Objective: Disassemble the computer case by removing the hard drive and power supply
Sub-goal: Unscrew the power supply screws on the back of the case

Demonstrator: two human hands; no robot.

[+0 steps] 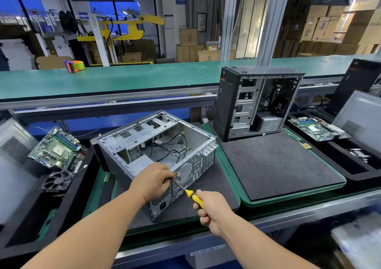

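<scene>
At the far left of the bench (288, 196) a motherboard (56, 149) lies with a black fan (56, 181) just in front of it. In the middle, the open computer case (156, 155) lies on its side on a dark mat; the power supply (140, 165) sits inside at its near corner. Your left hand (153, 181) is curled at the rear panel of the case, fingers pinching at the screwdriver tip. Your right hand (213, 209) grips the yellow handle of the screwdriver (192, 196). To the right a second case (255, 103) stands upright.
</scene>
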